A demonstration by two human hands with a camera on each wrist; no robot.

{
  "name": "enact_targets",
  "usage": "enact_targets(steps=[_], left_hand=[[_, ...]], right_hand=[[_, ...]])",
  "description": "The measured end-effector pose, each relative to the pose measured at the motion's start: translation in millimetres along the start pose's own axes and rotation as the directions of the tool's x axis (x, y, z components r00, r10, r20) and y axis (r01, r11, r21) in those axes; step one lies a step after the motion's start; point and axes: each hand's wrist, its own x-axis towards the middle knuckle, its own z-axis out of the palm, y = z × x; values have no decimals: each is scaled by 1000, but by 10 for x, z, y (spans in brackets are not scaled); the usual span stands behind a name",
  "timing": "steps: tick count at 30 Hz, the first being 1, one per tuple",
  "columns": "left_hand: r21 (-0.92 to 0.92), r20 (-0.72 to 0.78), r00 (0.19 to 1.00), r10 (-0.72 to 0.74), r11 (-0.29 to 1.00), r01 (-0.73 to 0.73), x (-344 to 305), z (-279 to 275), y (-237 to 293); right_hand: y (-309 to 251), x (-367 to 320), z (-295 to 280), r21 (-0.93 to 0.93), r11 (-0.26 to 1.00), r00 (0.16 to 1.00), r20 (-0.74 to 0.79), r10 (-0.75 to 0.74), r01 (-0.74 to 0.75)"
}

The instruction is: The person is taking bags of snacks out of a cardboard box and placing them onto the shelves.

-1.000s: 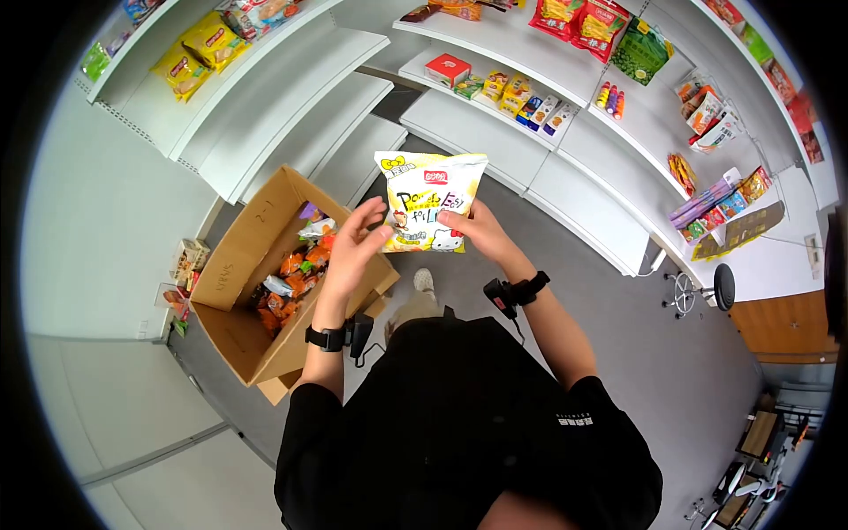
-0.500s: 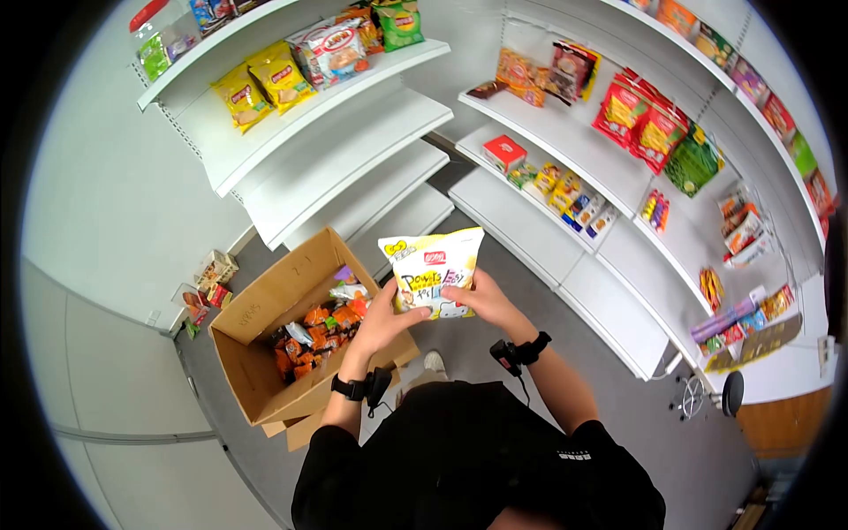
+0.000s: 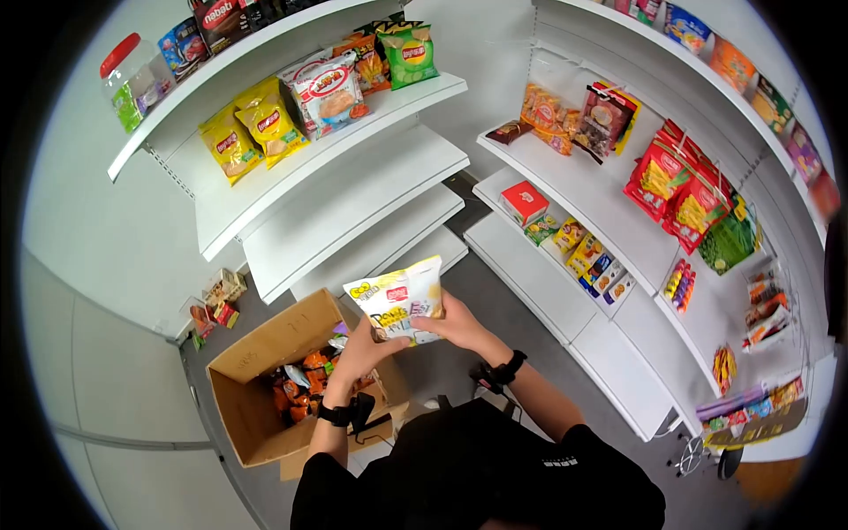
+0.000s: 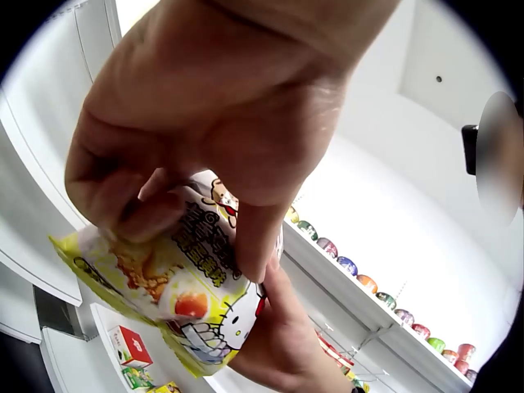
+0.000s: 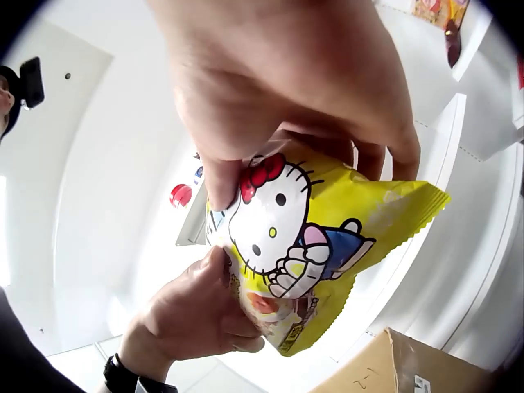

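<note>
A white and yellow snack bag with a cartoon cat printed on it is held up in front of the body by both hands. My left hand grips its left side, thumb across the printed front and fingers behind. On the other side my right hand pinches it the same way. The left wrist view shows the bag tilted under the left hand. In the right wrist view the cat face lies beside the right thumb, with the right hand above.
An open cardboard box with several orange snack packs stands on the floor at left. White shelves ahead carry yellow chip bags, a green chip bag and, at right, red bags. Small boxes sit on a lower shelf.
The head view has tilted up, showing more of the upper shelves. Both hands still hold the snack bag, which has turned slightly and now stands left of its earlier place in view.
</note>
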Motion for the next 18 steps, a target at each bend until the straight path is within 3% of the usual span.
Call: enact_targets(steps=[1,4,10,11,14,18], left_hand=[[-157,-43,997,58,986,-64,105,85,-29],[-202,-131,984,-117,975,89,276,178,299],[-304,-413,907,-89,952,-45,470,184,401],[-316,-445,891,-90,947,-61,452,98,380],[-295,-621,779,-87,947,-129,414,-200,431],[-218,-741,663,-107,972,-87,280,-961,565]], right_hand=[[-54,122,-96,24,1000,999,36,-19,18],[-242,372,-347,-53,996,991,110,-70,76],[-310,912,-467,49,993,934,337,-120,111],[-316,974,-445,69,996,925,371,-81,60],[-245,1215,-389,-68,978,909,387,-157,198],[-230,1459,-388,-126,978,894,438,-96,167]])
